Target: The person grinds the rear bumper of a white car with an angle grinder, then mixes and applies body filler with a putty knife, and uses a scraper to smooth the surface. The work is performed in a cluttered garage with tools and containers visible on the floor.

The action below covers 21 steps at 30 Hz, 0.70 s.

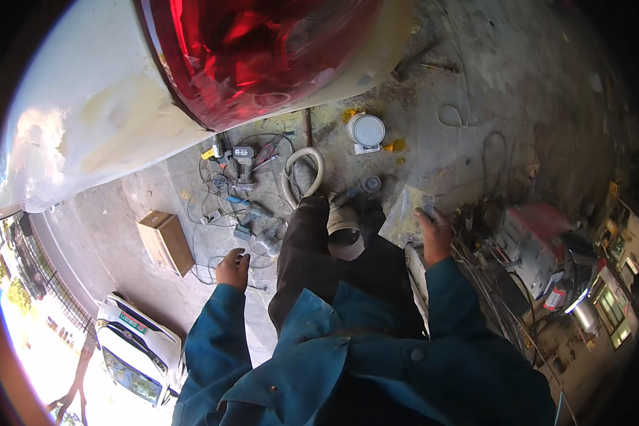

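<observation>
Your right hand (435, 238) spread, apart from left hand (232, 271), grip there unclear; stepping into looped hose (320, 170) could trip you.

A white car (136, 349) stands near a dark barred fence (52, 268).

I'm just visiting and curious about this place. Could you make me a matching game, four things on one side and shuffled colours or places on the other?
Things
1. Cardboard box
2. Hose
3. Car light
4. Sleeves

Descriptions
A. Shiny red, at the top of the picture
B. Blue, on the person's arms
C. Brown, on the floor to the left of the left hand
D. Pale, curved into a loop

Right pairs: 1-C, 2-D, 3-A, 4-B
</observation>
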{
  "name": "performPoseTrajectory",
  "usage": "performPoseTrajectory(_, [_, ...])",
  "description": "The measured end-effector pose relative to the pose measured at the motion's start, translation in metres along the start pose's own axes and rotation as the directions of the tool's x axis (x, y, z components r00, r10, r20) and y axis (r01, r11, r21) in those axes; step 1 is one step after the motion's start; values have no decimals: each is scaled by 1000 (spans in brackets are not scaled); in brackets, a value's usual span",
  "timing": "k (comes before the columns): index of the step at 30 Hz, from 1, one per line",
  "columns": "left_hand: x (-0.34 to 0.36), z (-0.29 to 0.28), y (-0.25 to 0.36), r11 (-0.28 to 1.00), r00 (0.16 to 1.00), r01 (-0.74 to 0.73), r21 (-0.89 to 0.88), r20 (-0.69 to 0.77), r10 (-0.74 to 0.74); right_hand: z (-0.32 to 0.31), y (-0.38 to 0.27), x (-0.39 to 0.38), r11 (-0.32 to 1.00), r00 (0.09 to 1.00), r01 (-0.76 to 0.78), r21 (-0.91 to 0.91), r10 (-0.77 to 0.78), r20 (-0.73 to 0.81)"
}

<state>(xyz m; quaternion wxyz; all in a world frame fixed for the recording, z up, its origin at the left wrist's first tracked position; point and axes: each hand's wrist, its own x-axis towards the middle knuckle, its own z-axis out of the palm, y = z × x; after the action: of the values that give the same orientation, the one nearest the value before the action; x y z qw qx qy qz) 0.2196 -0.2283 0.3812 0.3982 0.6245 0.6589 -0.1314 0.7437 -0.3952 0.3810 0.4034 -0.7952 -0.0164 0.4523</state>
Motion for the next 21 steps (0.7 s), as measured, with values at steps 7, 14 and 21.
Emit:
performPoseTrajectory(7, [15,43,100,971,980,-113,-209,137,144,22,0,55,997,982,-45,58,33,188])
performPoseTrajectory(14, [155,165,174,885,894,-429,-183,51,444,50,97,186,997,963,46,67,-62,262])
performPoseTrajectory(21, [241,272,192,911,879,-365,-191,251,405,57,167,255,993,957,52,108,-80,278])
